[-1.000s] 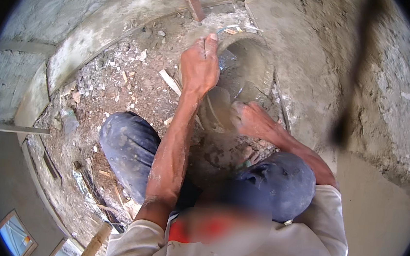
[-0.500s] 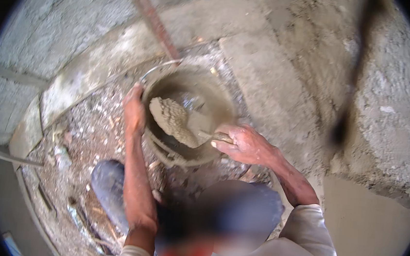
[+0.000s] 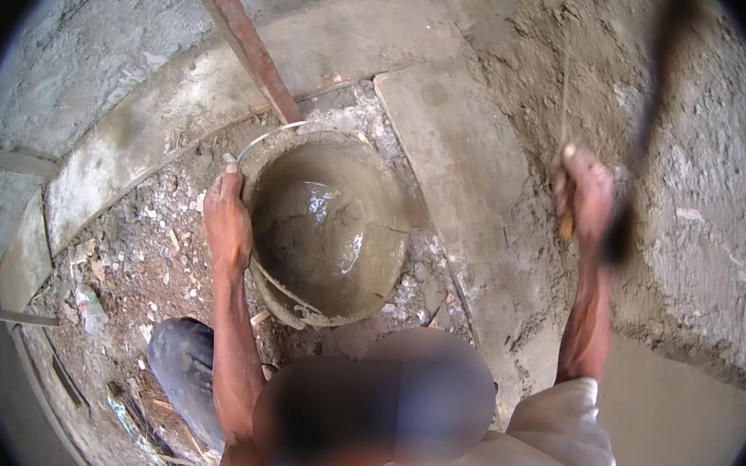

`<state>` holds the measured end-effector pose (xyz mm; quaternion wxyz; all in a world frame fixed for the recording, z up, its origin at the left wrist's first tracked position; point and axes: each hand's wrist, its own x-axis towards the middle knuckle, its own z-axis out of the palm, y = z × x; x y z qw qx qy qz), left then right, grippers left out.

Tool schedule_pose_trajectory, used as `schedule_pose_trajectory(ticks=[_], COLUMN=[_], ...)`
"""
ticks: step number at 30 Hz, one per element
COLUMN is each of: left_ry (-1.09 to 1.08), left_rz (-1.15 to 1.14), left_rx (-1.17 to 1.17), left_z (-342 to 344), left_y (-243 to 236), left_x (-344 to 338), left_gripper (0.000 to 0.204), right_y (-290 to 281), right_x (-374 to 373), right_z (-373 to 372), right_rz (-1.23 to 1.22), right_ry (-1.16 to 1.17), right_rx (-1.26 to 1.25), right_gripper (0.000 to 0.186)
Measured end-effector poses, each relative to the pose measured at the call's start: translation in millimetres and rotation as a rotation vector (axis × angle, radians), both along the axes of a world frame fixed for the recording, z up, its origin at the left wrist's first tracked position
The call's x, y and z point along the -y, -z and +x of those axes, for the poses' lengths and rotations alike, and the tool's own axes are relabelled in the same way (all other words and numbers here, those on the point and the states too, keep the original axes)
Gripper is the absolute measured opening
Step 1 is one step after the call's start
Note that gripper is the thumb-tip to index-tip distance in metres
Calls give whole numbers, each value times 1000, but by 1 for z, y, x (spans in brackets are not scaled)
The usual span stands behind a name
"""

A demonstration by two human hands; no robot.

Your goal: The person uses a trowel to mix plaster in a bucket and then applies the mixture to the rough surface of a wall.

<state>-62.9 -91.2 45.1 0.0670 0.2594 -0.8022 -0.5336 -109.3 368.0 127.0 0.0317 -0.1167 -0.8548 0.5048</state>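
A mortar-caked bucket [image 3: 379, 265] stands on the rubble in front of me. Wet grey mortar [image 3: 297, 240] with shiny patches lies low inside it. My left hand [image 3: 229, 218] grips the bucket's left rim, near the thin wire handle [image 3: 257, 143]. Out to the right, beside the wall, my right hand [image 3: 586, 191] is closed round the wooden handle of a trowel [image 3: 566, 81]. Its blade appears nearly edge-on against the rough mortar [image 3: 522, 55] on the wall. Any mortar on the blade is hidden.
A rusty metal post [image 3: 239, 35] slants down to just behind the bucket. A concrete ledge [image 3: 439, 141] runs between bucket and wall. Rubble and a crumpled plastic bottle [image 3: 90, 308] lie to the left. A dark blurred bar [image 3: 643, 141] crosses the right side.
My right hand has carried the trowel, which bore a heap of mortar, out of the bucket and rightward to the wall. My left hand has stayed on the rim.
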Motion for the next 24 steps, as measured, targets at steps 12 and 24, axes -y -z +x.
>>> schedule_pose_trajectory(ticks=[12,24], left_ry=[267,330], left_rz=[-88,33], left_rx=[-137,-270], left_z=[24,44], left_y=[-8,21], left_x=[-49,-20], left_gripper=[53,51], right_y=[141,189], right_x=[155,196], right_z=[125,166], right_rz=[847,826], right_ry=[-598,-1159], right_rx=[58,58], right_gripper=[35,26])
